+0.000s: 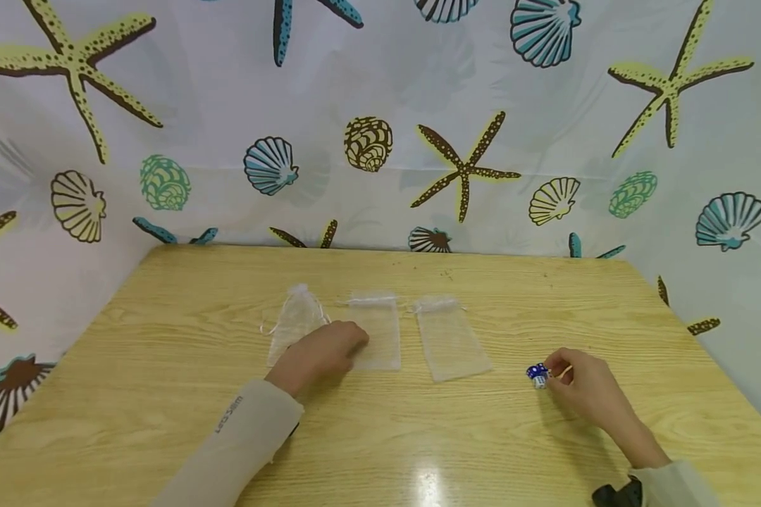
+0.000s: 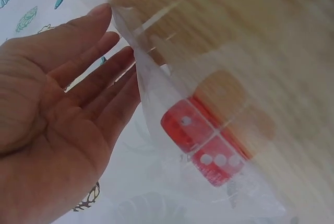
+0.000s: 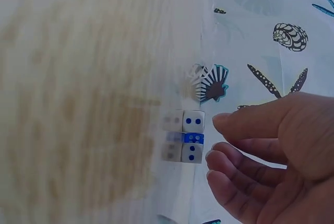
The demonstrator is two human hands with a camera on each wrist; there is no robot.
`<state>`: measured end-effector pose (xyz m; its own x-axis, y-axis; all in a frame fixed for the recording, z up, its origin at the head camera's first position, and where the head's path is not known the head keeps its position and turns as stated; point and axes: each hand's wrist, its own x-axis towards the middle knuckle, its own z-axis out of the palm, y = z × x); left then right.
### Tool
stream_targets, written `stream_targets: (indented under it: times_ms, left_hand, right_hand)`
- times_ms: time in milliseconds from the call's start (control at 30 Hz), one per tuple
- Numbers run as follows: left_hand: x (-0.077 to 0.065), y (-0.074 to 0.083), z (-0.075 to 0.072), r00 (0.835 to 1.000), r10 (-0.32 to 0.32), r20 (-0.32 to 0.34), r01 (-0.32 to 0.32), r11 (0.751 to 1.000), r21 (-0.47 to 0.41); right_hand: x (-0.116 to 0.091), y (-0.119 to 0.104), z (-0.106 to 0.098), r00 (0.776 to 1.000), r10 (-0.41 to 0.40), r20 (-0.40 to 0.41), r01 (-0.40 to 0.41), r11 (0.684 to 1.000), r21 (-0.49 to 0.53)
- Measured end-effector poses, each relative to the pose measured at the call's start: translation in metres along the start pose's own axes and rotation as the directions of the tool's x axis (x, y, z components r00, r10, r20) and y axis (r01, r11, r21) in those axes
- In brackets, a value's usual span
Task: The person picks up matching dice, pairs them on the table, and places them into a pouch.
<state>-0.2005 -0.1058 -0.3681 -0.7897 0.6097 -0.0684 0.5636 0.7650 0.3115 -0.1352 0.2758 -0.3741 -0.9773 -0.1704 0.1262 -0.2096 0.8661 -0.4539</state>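
Left hand [image 1: 325,353], fingers extended, at sheer bag [image 2: 152,85] containing red dice [image 2: 202,141], right hand [image 1: 588,389], fingers parted, just beside blue-and-white dice [image 3: 193,138]

Your bench [image 1: 514,443] looks like smooth, grained wood, glossy enough to shine white by the near edge and mirror what lies on it. The bags [image 1: 377,341] are sheer, gauzy cloth. Your red dice [image 2: 219,161] look like see-through plastic, the white dice [image 3: 193,121] smooth, opaque plastic. Past the far edge, the backdrop [image 1: 330,204] is matt printed cloth; your sleeves [image 1: 241,436] look matt too.
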Motion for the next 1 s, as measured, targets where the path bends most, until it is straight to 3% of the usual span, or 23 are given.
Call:
stream_targets:
  times_ms: [133,367,633,1000]
  left_hand:
    - [0.0006,0.0005,-0.0016,1.0,-0.013,0.013,0.013,1.0,0.001]
    - [-0.0034,-0.0015,-0.005,0.993,-0.115,0.021,0.117,0.988,-0.097]
    - [-0.0008,-0.0048,-0.0036,0.993,-0.114,0.01,0.114,0.988,-0.105]
    - [0.0012,-0.0028,-0.0027,0.999,-0.04,-0.024,0.039,0.998,-0.051]
  right_hand:
    - [0.0005,0.0012,0.0019,1.0,0.001,0.028,-0.001,1.0,0.003]
    - [0.0027,-0.0008,0.0031,0.994,0.05,0.098,-0.05,0.999,0.003]
    - [0.0048,0.0001,0.0061,0.991,0.056,0.126,-0.058,0.998,0.014]
    - [0.0067,-0.0026,0.0065,0.988,0.048,0.145,-0.052,0.998,0.023]
